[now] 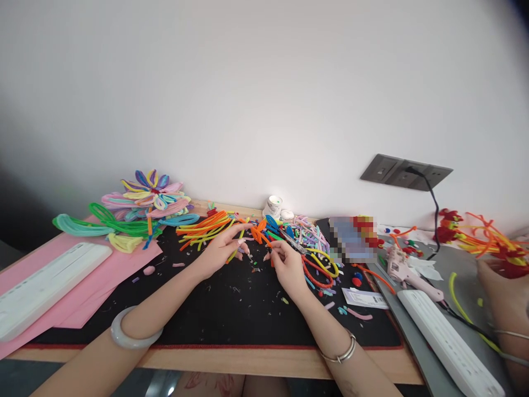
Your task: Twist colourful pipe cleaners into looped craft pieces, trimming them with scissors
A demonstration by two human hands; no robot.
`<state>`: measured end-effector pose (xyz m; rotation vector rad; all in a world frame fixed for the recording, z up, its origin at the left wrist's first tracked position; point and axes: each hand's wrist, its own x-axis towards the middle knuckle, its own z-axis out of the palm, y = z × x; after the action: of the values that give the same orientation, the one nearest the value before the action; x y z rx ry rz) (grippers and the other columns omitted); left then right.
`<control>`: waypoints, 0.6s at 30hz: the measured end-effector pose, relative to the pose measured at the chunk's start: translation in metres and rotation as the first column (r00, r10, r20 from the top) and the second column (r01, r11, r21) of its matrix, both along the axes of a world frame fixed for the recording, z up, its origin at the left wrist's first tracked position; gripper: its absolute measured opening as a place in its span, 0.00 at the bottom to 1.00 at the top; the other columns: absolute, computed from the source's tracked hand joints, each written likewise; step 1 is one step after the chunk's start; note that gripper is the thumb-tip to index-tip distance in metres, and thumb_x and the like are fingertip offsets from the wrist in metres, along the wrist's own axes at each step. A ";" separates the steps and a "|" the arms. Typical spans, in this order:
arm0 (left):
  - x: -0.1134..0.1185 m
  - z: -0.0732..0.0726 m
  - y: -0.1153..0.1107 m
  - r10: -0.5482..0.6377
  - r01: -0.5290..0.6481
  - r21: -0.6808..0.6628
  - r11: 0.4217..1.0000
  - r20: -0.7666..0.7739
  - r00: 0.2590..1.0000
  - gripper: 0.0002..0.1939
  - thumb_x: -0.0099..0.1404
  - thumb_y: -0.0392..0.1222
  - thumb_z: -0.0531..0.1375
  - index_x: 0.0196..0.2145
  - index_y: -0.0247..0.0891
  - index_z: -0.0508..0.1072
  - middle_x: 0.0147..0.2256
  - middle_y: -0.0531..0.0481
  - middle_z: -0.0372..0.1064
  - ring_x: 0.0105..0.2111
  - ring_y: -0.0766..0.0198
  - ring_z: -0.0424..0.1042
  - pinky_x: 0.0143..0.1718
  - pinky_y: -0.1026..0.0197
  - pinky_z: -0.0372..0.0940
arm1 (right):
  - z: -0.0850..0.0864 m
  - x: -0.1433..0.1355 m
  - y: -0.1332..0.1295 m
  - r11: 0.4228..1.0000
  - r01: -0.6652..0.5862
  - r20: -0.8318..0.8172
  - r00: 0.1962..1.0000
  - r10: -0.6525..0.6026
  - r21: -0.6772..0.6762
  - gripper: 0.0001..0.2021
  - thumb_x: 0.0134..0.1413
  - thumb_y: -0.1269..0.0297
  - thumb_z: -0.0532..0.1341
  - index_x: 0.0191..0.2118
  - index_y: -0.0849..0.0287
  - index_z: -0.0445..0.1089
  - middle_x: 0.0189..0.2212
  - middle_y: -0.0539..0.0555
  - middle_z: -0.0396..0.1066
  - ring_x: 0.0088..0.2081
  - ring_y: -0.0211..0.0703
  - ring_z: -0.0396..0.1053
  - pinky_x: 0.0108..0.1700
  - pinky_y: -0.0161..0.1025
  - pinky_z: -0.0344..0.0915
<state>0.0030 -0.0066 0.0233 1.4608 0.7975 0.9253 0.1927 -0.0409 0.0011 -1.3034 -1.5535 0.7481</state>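
A looped orange pipe cleaner (259, 232) is held up between my hands over the black mat (198, 322). My right hand (288, 268) pinches its lower end between thumb and fingertips. To the left of it, my left hand (225, 251) has its fingers stretched and apart, the index fingertip close to the orange loops. Beside that hand lies a bundle of orange and yellow pipe cleaners (202, 230). Scissors (291, 240) with blue handles rest behind my right hand, near a pile of pastel pipe cleaner pieces (308, 231).
At the left are a pipe cleaner flower (155, 193), green loops (103, 223), pink sheets (78, 314) and a white power strip (53, 286). To the right lie a pink glue gun (407, 270) and another white strip (448, 342). Another person's hand (502, 292) is at far right.
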 end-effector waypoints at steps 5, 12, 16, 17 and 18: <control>-0.002 -0.005 0.008 0.226 -0.217 -0.068 0.974 0.196 0.954 0.14 0.59 0.42 0.57 0.43 0.40 0.63 0.49 0.47 0.62 0.35 0.67 0.70 0.34 0.63 0.67 | 0.000 0.000 0.000 0.999 0.048 -0.107 0.993 -0.050 -0.017 0.06 0.54 0.66 0.50 0.37 0.58 0.60 0.24 0.50 0.70 0.20 0.35 0.62 0.22 0.32 0.56; -0.008 -0.002 0.009 0.222 -0.168 -0.212 0.963 0.266 0.938 0.18 0.60 0.41 0.57 0.49 0.45 0.64 0.56 0.47 0.54 0.39 0.64 0.71 0.36 0.61 0.70 | 0.004 -0.003 -0.003 1.000 0.010 -0.132 0.991 -0.014 -0.026 0.06 0.54 0.66 0.49 0.38 0.58 0.59 0.22 0.49 0.67 0.20 0.35 0.60 0.23 0.32 0.56; -0.009 -0.002 0.008 0.143 -0.087 -0.225 0.971 0.243 0.959 0.22 0.61 0.40 0.56 0.53 0.51 0.60 0.61 0.51 0.43 0.46 0.60 0.68 0.40 0.56 0.70 | 0.003 -0.003 -0.004 1.000 0.005 -0.120 0.993 -0.008 -0.031 0.06 0.54 0.66 0.49 0.38 0.58 0.59 0.21 0.48 0.67 0.20 0.35 0.60 0.22 0.32 0.55; -0.009 -0.002 0.008 0.154 -0.103 -0.216 0.971 0.234 0.960 0.22 0.61 0.40 0.56 0.53 0.51 0.60 0.61 0.51 0.43 0.47 0.60 0.67 0.41 0.55 0.70 | 0.003 -0.003 -0.004 1.000 0.004 -0.118 0.993 -0.008 -0.031 0.06 0.54 0.66 0.49 0.38 0.58 0.59 0.21 0.48 0.67 0.20 0.35 0.59 0.22 0.32 0.55; -0.009 -0.003 0.008 0.175 -0.130 -0.202 0.971 0.229 0.958 0.21 0.61 0.41 0.56 0.53 0.50 0.60 0.61 0.50 0.44 0.46 0.61 0.67 0.42 0.55 0.69 | 0.003 -0.002 -0.004 1.000 0.004 -0.117 0.993 -0.008 -0.031 0.06 0.54 0.66 0.49 0.38 0.58 0.59 0.21 0.49 0.66 0.20 0.35 0.59 0.22 0.32 0.55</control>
<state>-0.0055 0.0017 0.0204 1.1096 0.7971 1.0950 0.1904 -0.0446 0.0041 -1.2630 -1.4490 0.8329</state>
